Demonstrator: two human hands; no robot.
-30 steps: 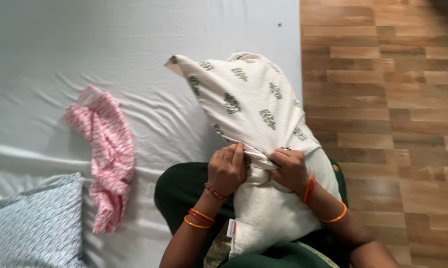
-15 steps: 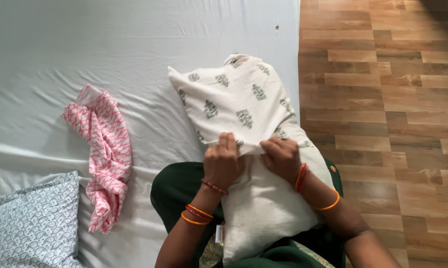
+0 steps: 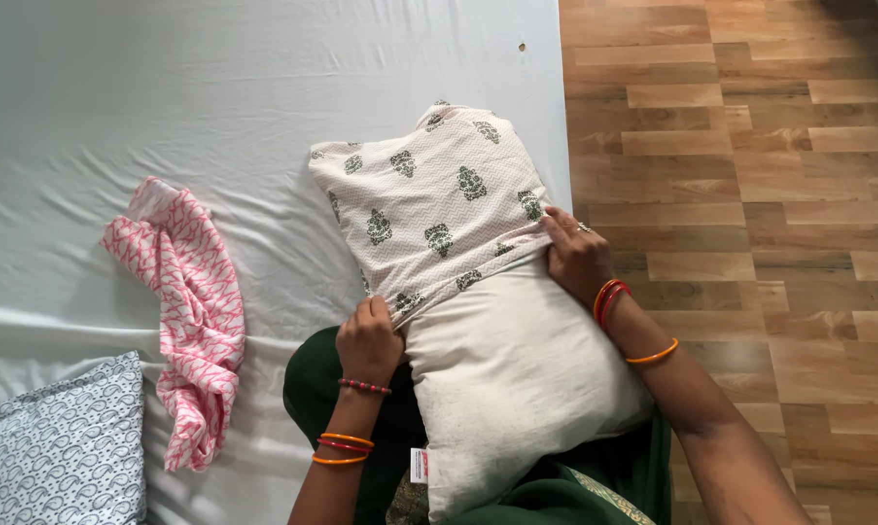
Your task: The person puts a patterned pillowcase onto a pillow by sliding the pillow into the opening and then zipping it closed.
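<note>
The cream pillow [image 3: 512, 389] rests on the person's lap at the edge of the bed [image 3: 167, 87], its far end pointing to 12 o'clock. A cream pillowcase with dark green motifs [image 3: 429, 204] covers only this far part, about the upper half; the near half, toward 6 o'clock, is bare. The left hand [image 3: 369, 340] is closed in a grip on the open hem of the case at the pillow's 9 o'clock side. The right hand [image 3: 577, 255] pinches the same hem at the 3 o'clock side. I judge the covering about half done: the case must be drawn over the bare half. At 9 o'clock from the pillow a crumpled pink-and-white cloth [image 3: 194, 321] lies on the sheet, and a grey patterned pillow [image 3: 60, 447] sits at 7 o'clock.
</note>
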